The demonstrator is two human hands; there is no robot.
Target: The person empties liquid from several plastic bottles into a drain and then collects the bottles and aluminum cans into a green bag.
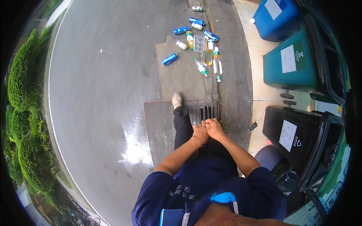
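Fingers of the left hand and right hand are curled inward and meet in front of the body; I cannot tell whether they pinch anything, since the backs of the hands hide it. Just beyond them is a grate with dark slots, and to its left a pale shoe. Well apart from both hands, on the far ground, lie scattered cans and bottles. One blue can sits at the group's near left; a clear tray is in the midst of the bottles. On the right stand a blue bin, a green bin and a black bin.

Several things could go wrong. Being round, a can might roll underfoot if stepped on. Bottles lie close together, so lifting one carelessly could knock its neighbours; any of glass might crack, though the material is unclear. Amber colouring may mean liquid inside, and a loose cap would then let it spill. Thin-looking walls could make the tray buckle under a hard grip. Anything small let slip over the grate might drop through a slot. The bright patch at left may be water or mere glare; if wet, it could cause a slip.
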